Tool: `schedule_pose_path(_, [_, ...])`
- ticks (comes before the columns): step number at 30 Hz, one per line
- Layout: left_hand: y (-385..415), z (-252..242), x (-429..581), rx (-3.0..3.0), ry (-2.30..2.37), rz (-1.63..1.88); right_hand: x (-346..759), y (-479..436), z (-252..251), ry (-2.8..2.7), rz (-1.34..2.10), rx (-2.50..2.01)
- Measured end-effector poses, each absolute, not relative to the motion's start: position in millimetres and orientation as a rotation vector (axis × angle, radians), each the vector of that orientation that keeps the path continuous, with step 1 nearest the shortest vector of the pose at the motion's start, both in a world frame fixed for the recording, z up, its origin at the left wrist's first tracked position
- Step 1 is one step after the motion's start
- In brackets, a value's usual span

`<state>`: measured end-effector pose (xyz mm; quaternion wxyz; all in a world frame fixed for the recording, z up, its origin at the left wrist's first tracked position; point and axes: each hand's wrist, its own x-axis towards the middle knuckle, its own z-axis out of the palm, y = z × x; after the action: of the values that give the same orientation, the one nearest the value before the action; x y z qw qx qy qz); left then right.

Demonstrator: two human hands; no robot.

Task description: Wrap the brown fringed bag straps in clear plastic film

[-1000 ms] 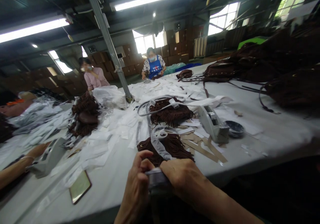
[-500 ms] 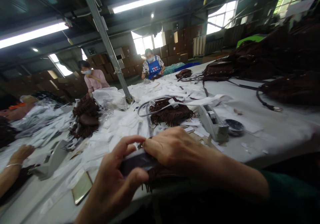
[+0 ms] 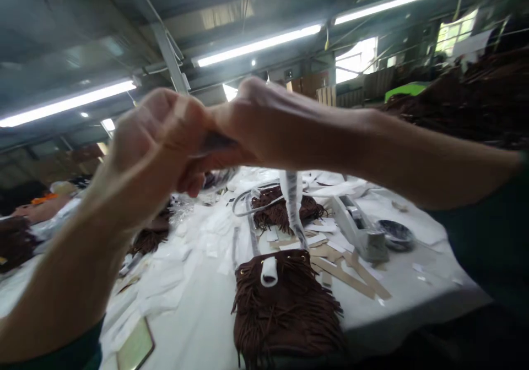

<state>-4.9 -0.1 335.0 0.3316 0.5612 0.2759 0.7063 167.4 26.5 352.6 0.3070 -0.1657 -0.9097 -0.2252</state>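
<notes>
Up at face height, both hands meet, well above the surface (image 3: 198, 326). The left hand (image 3: 159, 144) is curled into a tight fist and the right hand (image 3: 264, 122) closes beside it, touching it. Between them they pinch a dark bit of the strap (image 3: 292, 194), though blur hides the exact grip. From the right hand the strap, sheathed in pale wrap, hangs down to the fringed bag (image 3: 285, 309). The bag lies flat at the near edge of the surface, with a white-wrapped tab at its top. Behind it lies a second bag (image 3: 281, 210). To the right stand a tape dispenser (image 3: 359, 229) and a small dish (image 3: 397, 235), with card strips (image 3: 351, 276) in front of them. A phone (image 3: 134, 348) lies lower left.

Doing this well, I judge, means holding the strap taut, but not so hard that the bag drags off the edge. The fingertips should work close together so the wrap lies smooth, and the fringe should be kept clear of the hanging length.
</notes>
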Motion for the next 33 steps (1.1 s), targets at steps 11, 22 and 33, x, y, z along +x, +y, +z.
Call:
schedule_pose_path(11, [55, 289, -13, 1.755, 0.832, 1.509, 153, 100, 274, -2.366, -0.333, -0.646])
schedule_pose_path(22, [74, 271, 0, 1.319, 0.640, 1.773, 155, 112, 255, -2.201, 0.580, -0.446])
schedule_pose_path(33, [88, 238, -3, 0.936, 0.607, 1.845, 137, 114, 202, -1.988, 0.534, -0.654])
